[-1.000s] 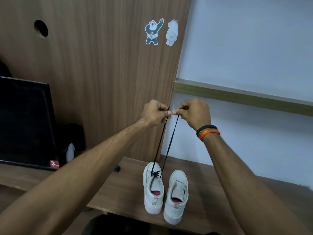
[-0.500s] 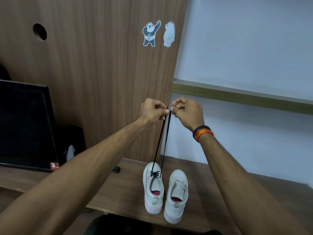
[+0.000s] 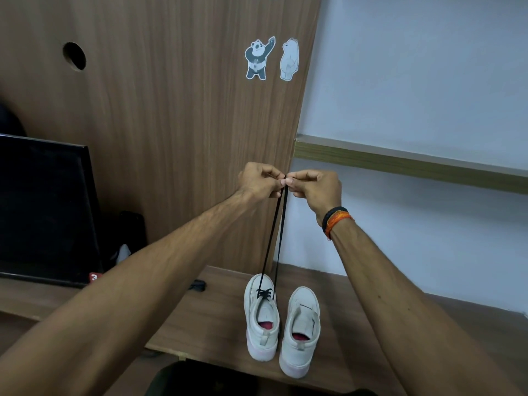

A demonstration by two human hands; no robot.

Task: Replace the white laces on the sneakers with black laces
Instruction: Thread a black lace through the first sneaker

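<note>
Both hands have drawn together, the left hand [image 3: 258, 181] and right hand [image 3: 315, 187] each pinching an end of the black lace [image 3: 275, 232] rising taut from the left sneaker [image 3: 261, 312], likely evening its lengths

Hands: left hand [image 3: 258, 181] and right hand [image 3: 317, 187] pinched black lace [image 3: 275, 238] ends, raised together.
Sneakers: two sneakers [image 3: 281, 318] stood on surface [image 3: 217, 324].

Two pale sneakers [image 3: 281, 324] stand side by side, toes away; a black lace [image 3: 275, 238] (both ends pulled taut upward) threads the left one's front eyelets.
</note>
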